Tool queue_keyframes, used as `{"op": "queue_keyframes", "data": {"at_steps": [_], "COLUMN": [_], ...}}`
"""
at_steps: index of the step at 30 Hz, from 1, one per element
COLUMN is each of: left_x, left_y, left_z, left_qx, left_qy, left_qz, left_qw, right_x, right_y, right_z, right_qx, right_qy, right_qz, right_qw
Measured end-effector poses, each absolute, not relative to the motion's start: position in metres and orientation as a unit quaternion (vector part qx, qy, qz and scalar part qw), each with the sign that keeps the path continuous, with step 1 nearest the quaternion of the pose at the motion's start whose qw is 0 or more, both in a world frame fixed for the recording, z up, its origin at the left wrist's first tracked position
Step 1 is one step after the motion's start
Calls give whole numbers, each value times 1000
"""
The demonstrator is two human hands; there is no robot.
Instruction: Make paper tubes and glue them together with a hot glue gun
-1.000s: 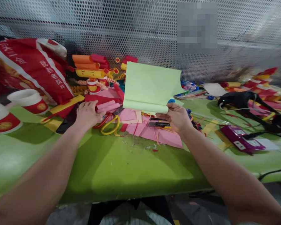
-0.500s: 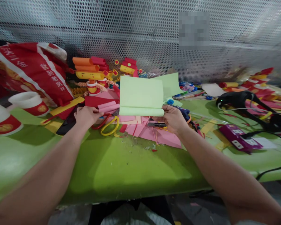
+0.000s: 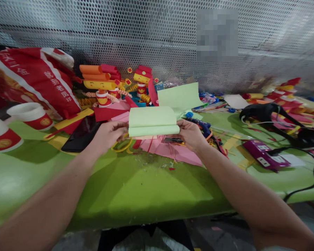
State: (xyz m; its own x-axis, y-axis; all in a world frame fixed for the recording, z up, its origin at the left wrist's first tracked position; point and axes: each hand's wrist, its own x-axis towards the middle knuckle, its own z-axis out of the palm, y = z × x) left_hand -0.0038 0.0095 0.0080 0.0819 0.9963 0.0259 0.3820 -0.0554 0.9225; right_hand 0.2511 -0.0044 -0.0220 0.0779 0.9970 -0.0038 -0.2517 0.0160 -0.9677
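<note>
Open tabletop [image 3: 136, 198] nearer than the green roll [image 3: 154, 131], cups [image 3: 32, 113] blocking left, purple box [image 3: 264, 153] right, paper figures [image 3: 101, 84] behind

red bag [image 3: 39, 85] | white Chinese characters | too unclear to read

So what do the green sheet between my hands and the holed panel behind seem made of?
Green sheet: likely matte paper or thin card; its near edge curls smoothly. Panel: probably metal, given the silvery sheen and regular perforations.

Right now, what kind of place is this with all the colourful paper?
Probably a craft workspace. A partly rolled green sheet is in hand, pink paper lies below, and a little paper figure in a red hat stands behind.
</note>
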Motion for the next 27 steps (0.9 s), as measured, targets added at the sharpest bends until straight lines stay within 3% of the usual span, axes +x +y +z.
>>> {"op": "queue_keyframes", "data": {"at_steps": [4,10,27], "left_x": [2,-3,2], "left_y": [0,-1,1], "left_z": [9,8,-2], "left_qx": [582,535,577], "left_qy": [485,427,451], "left_qz": [372,389,381], "left_qw": [536,616,565], "right_x": [249,247,248], "right_y": [-6,-8,-6], "right_z": [-22,-21,-26], "right_qx": [-450,-437,-445], "right_qy": [-418,-435,-458], "right_qz": [529,512,490], "right_qw": [586,598,593]}}
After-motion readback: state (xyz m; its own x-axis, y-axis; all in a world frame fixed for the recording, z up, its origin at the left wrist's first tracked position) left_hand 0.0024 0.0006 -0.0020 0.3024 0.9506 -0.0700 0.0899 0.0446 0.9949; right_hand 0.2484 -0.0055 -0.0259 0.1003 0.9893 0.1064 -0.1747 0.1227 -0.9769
